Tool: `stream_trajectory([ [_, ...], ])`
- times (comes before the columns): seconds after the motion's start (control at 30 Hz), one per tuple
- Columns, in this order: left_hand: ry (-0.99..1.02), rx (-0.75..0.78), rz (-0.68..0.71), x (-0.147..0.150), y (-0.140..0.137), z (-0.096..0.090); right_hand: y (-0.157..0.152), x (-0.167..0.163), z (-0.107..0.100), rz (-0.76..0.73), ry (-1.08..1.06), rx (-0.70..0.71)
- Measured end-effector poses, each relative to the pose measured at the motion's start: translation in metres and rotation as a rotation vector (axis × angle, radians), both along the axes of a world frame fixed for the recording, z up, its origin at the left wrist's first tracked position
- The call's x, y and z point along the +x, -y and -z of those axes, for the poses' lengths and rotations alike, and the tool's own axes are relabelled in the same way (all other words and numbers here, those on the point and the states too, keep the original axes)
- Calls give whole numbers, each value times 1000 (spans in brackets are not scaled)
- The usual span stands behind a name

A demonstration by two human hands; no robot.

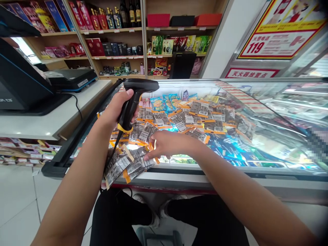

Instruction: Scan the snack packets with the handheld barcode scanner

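A black barcode scanner (130,102) with a yellow ring at its base is gripped by my left hand (116,107), its head facing right. The scanner's cable hangs down over several snack packets (119,169) at the near edge of the glass-topped freezer. My right hand (164,145) is at the packets just right of these, thumb and forefinger around the edge of one clear packet with orange trim; whether it grips the packet I cannot tell. More packets of this kind (200,109) lie spread over the glass, labels with barcodes facing up.
Blue packages (230,150) show through the freezer glass (258,136). On the left, a counter (84,102) bears a black scale-like device (73,78) and a dark screen (20,75). Behind stand shelves (115,30) of boxes and bottles. Below me is a stool (159,237).
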State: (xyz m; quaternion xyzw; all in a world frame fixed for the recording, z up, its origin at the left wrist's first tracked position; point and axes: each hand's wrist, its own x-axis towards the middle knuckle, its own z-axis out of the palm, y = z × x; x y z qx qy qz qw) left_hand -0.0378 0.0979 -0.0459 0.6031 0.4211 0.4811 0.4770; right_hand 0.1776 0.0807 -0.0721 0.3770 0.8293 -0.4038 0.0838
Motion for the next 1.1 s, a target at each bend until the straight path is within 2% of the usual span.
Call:
stream_trajectory([
  [0.1,27,65,-25,-7,-8,-8,-3,-1,1,28,-66,-72],
  [0.17,80,115,-36,-11,-14,-12,-7,1,3,91,-74,-16],
  [0.23,126,151,-58,-14,-21,-13,-9,2,5,169,-75,206],
  [0.33,128,153,-84,-20,-29,-9,-1,-6,9,208,-226,668],
  [0.37,124,149,-85,-22,-30,-7,5,-11,10,154,-323,773],
  [0.43,129,148,-81,-25,-32,-5,19,-25,16,-86,-508,867],
  [0.5,156,160,-78,-26,-32,-4,32,-38,23,-359,-575,891],
  [0.53,177,170,-79,-26,-31,-4,37,-42,28,-445,-565,899],
  [0.6,223,190,-77,-25,-28,-6,41,-48,35,-526,-502,909],
  [0.7,260,208,-49,-25,-24,-10,34,-47,41,-522,-404,907],
  [0.8,275,197,11,-28,-21,-12,19,-41,43,-457,-366,924],
  [0.97,318,192,52,-30,-16,-9,0,-36,45,-395,-385,908],
  [1.1,319,196,95,-28,-11,-7,-5,-34,45,-364,-458,837],
])
